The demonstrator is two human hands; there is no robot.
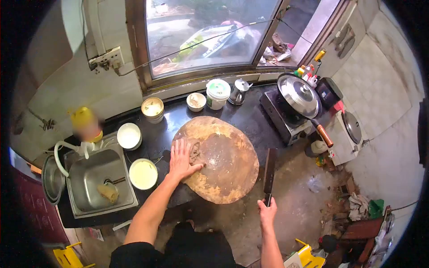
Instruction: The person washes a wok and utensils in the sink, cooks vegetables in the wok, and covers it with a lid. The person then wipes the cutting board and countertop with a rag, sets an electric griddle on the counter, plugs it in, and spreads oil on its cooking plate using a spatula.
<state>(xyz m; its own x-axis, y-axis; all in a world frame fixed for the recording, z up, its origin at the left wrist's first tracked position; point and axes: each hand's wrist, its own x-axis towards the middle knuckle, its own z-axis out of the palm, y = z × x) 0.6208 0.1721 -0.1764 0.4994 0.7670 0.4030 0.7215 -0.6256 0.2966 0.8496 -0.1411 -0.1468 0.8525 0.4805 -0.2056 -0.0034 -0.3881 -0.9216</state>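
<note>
My left hand (181, 161) lies flat on a large round wooden chopping board (228, 156), fingers stretched out and thumb apart. Beside its fingers, a small patch of dark bits (195, 151) sits on the wood; I cannot make out what they are. My right hand (267, 211) is wrapped round the handle of a cleaver (270, 172), whose dark blade points away from me. The cleaver is held just right of the board, apart from it. The board's middle looks wet and worn.
Left of the board are a bowl of pale yellow contents (143, 173), a white bowl (129, 136) and a steel sink (96, 181). Behind stand more bowls (153, 107), a white tub (218, 94) and a metal pot (240, 91). A lidded wok (299, 96) rests on a stove at right.
</note>
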